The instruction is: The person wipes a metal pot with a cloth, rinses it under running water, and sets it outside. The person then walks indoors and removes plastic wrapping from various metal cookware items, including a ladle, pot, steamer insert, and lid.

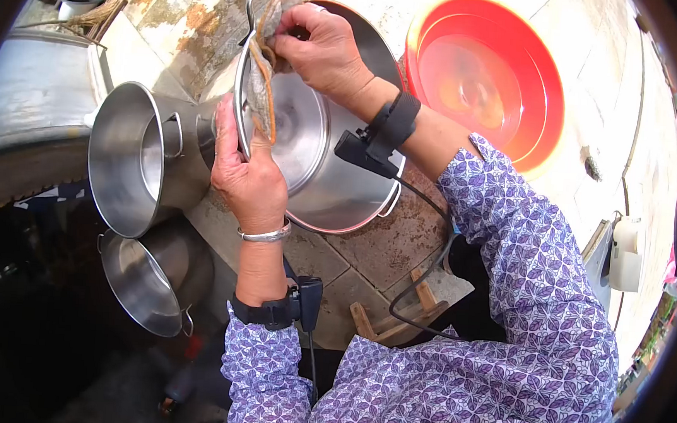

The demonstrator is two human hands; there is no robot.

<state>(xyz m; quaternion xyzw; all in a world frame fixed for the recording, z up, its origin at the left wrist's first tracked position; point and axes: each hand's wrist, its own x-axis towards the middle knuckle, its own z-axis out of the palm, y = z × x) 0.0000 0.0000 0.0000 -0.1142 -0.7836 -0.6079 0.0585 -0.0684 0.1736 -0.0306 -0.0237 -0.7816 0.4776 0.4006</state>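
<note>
My left hand [249, 176] grips the lower part of a round metal lid [244, 74], which stands tilted on edge over a large steel pot [356, 183]. A grey cloth with an orange edge [262, 90] hangs over the lid's rim. Pinched in my right hand [323, 49] is the upper part of this cloth, against the rim near the top. The pot's inside and one side handle show below and right of my hands.
At right behind the pot is a red basin [543, 92] with water in it. Two steel pots [124, 163] [144, 285] lie tipped at left. A small wooden stool [363, 321] is near my lap. A cable runs from my right wrist.
</note>
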